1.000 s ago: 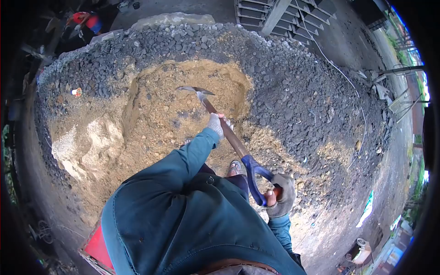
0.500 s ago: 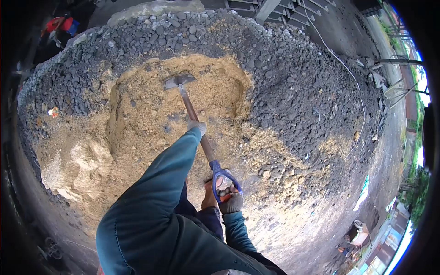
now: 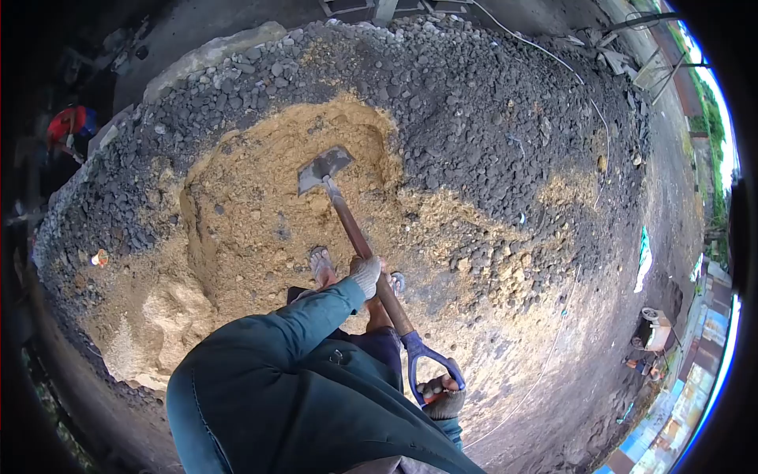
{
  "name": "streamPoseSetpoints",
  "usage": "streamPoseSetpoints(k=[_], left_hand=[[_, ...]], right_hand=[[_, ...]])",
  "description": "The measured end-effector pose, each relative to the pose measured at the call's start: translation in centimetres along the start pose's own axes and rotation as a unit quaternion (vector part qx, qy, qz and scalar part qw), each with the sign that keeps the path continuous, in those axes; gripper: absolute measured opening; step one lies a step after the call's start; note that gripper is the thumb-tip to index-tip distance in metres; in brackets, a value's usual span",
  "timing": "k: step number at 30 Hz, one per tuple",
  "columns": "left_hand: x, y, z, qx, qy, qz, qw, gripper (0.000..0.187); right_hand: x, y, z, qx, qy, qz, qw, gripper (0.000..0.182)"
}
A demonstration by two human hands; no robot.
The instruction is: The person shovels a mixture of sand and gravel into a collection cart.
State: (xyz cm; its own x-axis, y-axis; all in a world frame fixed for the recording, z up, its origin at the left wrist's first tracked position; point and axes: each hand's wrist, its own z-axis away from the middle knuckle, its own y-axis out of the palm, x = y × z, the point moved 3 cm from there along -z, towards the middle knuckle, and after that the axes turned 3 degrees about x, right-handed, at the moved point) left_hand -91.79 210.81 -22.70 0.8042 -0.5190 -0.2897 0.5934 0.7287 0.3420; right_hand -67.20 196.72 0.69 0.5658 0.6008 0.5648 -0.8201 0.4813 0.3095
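My left hand (image 3: 365, 276), in a light knitted glove, is wrapped round the brown shaft of a shovel (image 3: 352, 225) about halfway down. Its blue D-shaped grip is in my right hand (image 3: 444, 397), gloved with the fingertips showing and closed round the crossbar. At the far end the grey metal blade (image 3: 325, 167) lies over a hollow in the tan sand (image 3: 268, 174); bare metal shows on it. Both my feet, in sandals (image 3: 320, 265), stand in the sand near the shaft, partly hidden by my left arm.
Dark gravel (image 3: 474, 126) surrounds the sand at the back and right. A pale cable (image 3: 545, 51) runs across the far side. At the far left a person in a red top (image 3: 67, 125) bends forward. A cart (image 3: 654, 330) stands at the lower right.
Both my hands have drawn the shovel back toward my body and to the right, still gripping it. The blade now shows more of its face. My view has shifted, bringing my sandals into sight.
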Motion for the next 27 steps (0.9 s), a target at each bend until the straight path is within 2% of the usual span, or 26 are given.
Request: streamPoseSetpoints(k=[2,3,4,5,6,7,8,10,11,12,16,19,20,21,24,26,27], left_hand=[[-5.4,3.8,-0.7,-0.018,0.042,-0.034,0.998,0.003],[-8.3,4.5,-4.1,0.024,0.016,-0.038,0.999,0.013],[-11.3,4.4,-9.2,0.059,0.055,-0.045,0.996,0.014],[-13.1,3.0,-17.9,0.031,0.087,-0.130,0.987,0.017],[-14.0,1.8,-21.4,-0.003,0.025,-0.186,0.982,0.018],[-15.1,2.4,-23.9,-0.033,-0.027,-0.233,0.972,0.021],[-15.1,2.9,-24.7,-0.078,-0.008,-0.264,0.961,0.020],[-9.2,1.2,-22.2,-0.169,-0.017,-0.343,0.924,0.020],[-8.6,1.4,-22.3,-0.191,-0.002,-0.369,0.909,0.018],[-7.5,0.5,-22.0,-0.201,0.007,-0.379,0.903,0.017],[-3.9,-0.8,-19.6,-0.166,-0.010,-0.358,0.919,0.010],[-0.2,-0.2,-17.5,-0.132,-0.038,-0.312,0.940,0.006],[1.3,-0.1,-16.8,-0.121,-0.048,-0.293,0.947,0.006],[2.9,0.1,-16.2,-0.110,-0.057,-0.274,0.953,0.005],[7.8,0.3,-14.0,-0.074,-0.084,-0.199,0.974,0.006],[10.9,0.9,-12.5,-0.042,-0.101,-0.128,0.986,0.009],[12.4,1.2,-11.6,-0.022,-0.109,-0.092,0.990,0.010]], right_hand=[[0.3,5.5,-1.6,0.038,-0.002,-0.076,0.996,0.047],[-0.6,9.6,-4.3,0.079,-0.005,-0.114,0.990,0.045],[-2.8,13.0,-9.5,0.088,0.004,-0.127,0.988,0.036],[-6.1,14.6,-14.2,0.093,0.018,-0.139,0.986,0.028],[-9.6,14.3,-17.3,0.078,0.017,-0.147,0.986,0.015],[-11.2,13.8,-21.1,0.074,0.010,-0.149,0.986,0.010],[-12.2,12.4,-23.5,0.050,0.045,-0.157,0.985,0.011],[-14.5,6.6,-20.0,-0.046,0.125,-0.176,0.975,0.012],[-14.7,5.3,-19.3,-0.023,0.069,-0.130,0.989,0.014],[-14.6,5.2,-18.9,-0.021,0.088,-0.155,0.984,0.014],[-12.3,4.4,-12.2,-0.030,0.122,-0.218,0.968,0.017],[-7.1,4.5,-8.0,-0.082,0.149,-0.180,0.969,0.010],[-6.7,2.7,-7.5,-0.069,0.128,-0.178,0.973,0.019],[-6.2,0.8,-7.0,-0.049,0.099,-0.156,0.982,0.011],[-3.1,-2.9,-5.6,-0.036,0.086,-0.123,0.988,0.013],[-0.3,-5.1,-5.0,-0.006,0.020,-0.004,1.000,0.005],[1.9,-5.4,-4.2,0.014,-0.020,0.067,0.997,0.010]])
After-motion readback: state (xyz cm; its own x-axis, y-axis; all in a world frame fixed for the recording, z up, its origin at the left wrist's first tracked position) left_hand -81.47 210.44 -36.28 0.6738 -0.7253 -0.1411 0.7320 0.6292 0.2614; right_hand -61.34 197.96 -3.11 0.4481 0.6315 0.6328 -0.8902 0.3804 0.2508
